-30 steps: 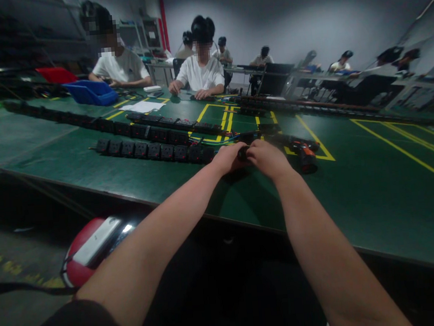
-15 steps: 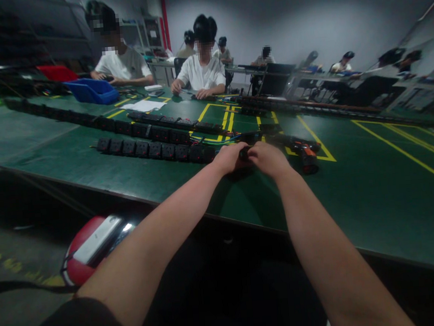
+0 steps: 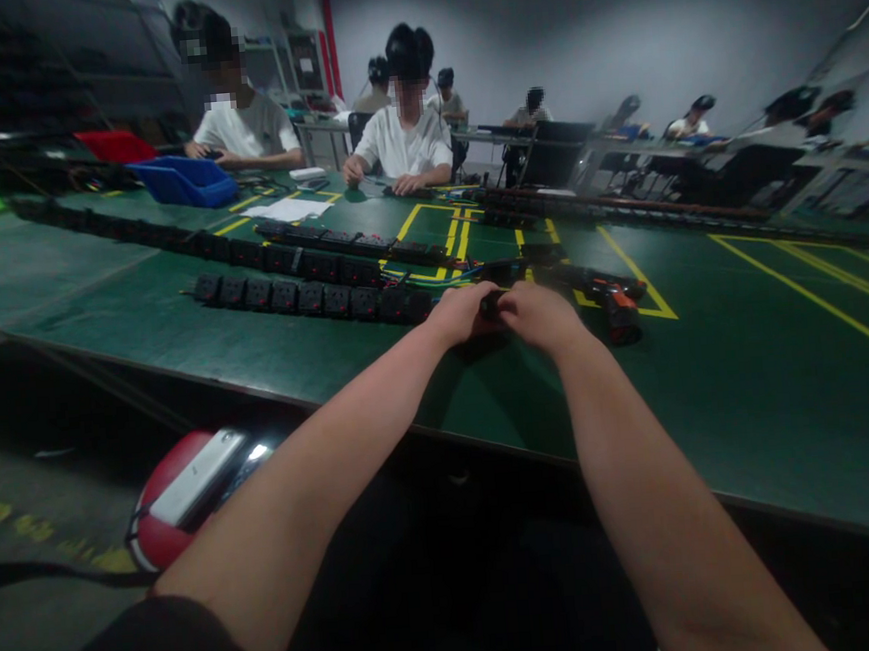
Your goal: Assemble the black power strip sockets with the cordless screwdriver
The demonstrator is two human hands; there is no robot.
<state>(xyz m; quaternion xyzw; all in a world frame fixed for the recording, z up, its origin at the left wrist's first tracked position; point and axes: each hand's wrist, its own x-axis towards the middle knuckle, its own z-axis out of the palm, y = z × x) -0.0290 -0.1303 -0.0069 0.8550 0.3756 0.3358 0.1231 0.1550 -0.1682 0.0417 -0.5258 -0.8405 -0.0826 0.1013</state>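
Along the green table (image 3: 682, 416), a socket strip (image 3: 310, 300), probably stiff and best held by its sides, runs to the left hand (image 3: 466, 313), its grip hidden. Beside it, the right hand (image 3: 543, 315) pinches a dark piece (image 3: 490, 303), likely light

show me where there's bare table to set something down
Bare patches: the green table right of the power tool, and the stretch between the nearest row of sockets and the table's front edge. Crowded: around the left hand and right hand, with wires just beyond.
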